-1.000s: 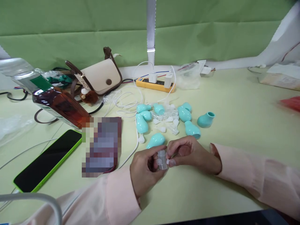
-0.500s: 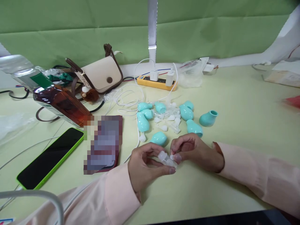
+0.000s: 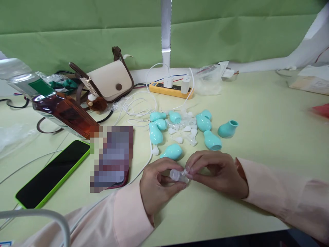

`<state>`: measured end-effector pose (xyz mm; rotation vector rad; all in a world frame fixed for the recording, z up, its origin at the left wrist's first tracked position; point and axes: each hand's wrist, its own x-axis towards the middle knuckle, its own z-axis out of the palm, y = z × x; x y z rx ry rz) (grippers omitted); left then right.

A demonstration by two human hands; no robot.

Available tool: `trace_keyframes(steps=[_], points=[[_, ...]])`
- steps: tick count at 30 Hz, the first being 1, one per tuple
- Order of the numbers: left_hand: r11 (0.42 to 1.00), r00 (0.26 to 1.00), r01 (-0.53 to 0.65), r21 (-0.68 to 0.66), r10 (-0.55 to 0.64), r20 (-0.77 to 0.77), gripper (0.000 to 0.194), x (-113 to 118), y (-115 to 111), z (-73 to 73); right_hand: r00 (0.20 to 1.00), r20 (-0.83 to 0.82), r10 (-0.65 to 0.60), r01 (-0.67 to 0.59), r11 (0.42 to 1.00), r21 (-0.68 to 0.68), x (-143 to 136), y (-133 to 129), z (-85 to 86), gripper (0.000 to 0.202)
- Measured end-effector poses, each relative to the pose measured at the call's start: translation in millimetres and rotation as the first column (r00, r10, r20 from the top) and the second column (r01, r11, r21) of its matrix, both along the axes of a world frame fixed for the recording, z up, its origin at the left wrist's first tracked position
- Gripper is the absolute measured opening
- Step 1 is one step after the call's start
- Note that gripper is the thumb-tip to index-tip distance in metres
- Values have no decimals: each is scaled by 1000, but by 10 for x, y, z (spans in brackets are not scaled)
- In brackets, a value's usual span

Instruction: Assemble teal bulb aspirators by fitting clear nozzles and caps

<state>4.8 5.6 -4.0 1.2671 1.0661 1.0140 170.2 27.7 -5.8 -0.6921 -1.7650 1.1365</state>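
My left hand (image 3: 159, 181) is closed around a small translucent plastic tube piece (image 3: 177, 175), its round end facing left. My right hand (image 3: 214, 171) pinches a tiny whitish plastic part (image 3: 185, 171) against the tube's right side; fingertips partly hide it. Just beyond my hands lies a glossy turquoise bulb (image 3: 171, 151). Several more turquoise bulbs, among them one with a round opening (image 3: 212, 140), ring a heap of clear and white plastic pieces (image 3: 190, 128). One turquoise bulb (image 3: 228, 129) stands apart on the right, its mouth upward.
On the left lie a green-cased phone (image 3: 52, 175) and a phone with a dark red case (image 3: 113, 157). Behind them are a tilted bottle of amber liquid (image 3: 66, 111) and a cream handbag (image 3: 109, 80). A yellow power strip (image 3: 156, 88) with white cables lies at the back.
My right hand has turned flatter, its fingertips now meeting the tube. The tube has tilted in my left hand, showing its round end more. The view has shifted slightly.
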Motion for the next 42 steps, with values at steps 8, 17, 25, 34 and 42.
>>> trace_keyframes(steps=[8, 17, 25, 34, 42], points=[[999, 998, -40, 27, 39, 53, 21, -19, -6, -11, 988, 133, -80, 27, 933, 358, 17, -60, 45, 21], [987, 999, -20, 159, 25, -28, 15, -31, -21, -4, 1000, -7, -29, 28, 988, -151, 2, -15, 1, 12], [976, 996, -42, 213, 58, -69, 23, -35, -35, -30, 999, -24, -46, 42, 988, -145, 3, -13, -9, 12], [964, 993, -30, 263, 59, -101, 26, -40, -64, 5, 999, 43, 6, 11, 927, -374, -25, 14, 28, 8], [968, 994, -51, 247, 72, -78, 20, -29, -82, 14, 993, 117, 19, 21, 943, -332, -22, -13, 57, 11]])
